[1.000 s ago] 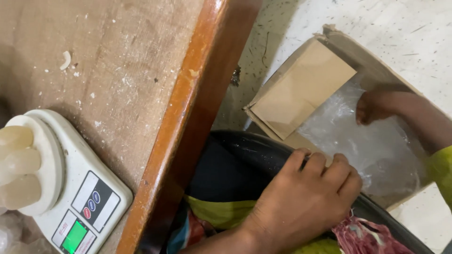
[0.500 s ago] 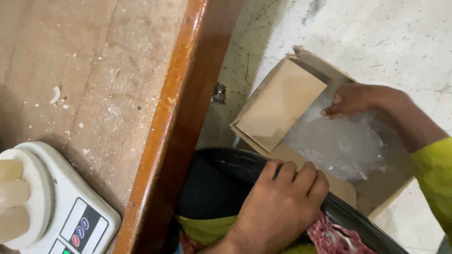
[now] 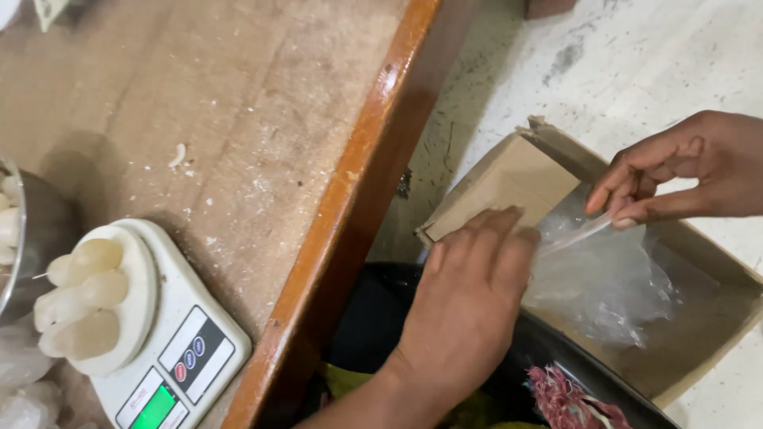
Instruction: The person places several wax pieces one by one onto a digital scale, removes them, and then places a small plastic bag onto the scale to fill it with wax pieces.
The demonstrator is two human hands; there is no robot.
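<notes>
Open cardboard box [image 3: 699, 318] on the floor, right of the table [image 3: 238, 119] edge. Right hand [image 3: 683, 171] above the box, thumb and fingers pinched narrow on a clear plastic bag [image 3: 576, 234]. The bag runs as a thin strip, long axis sloping down-left from the pinch toward the left hand [image 3: 469, 294]. Left hand lies flat, fingers together, over the box's near edge, touching the bag's low end. More clear bags [image 3: 604, 290] heaped inside the box. Scale [image 3: 171, 349] with pale lumps [image 3: 83, 298] on the table, well left of the box.
</notes>
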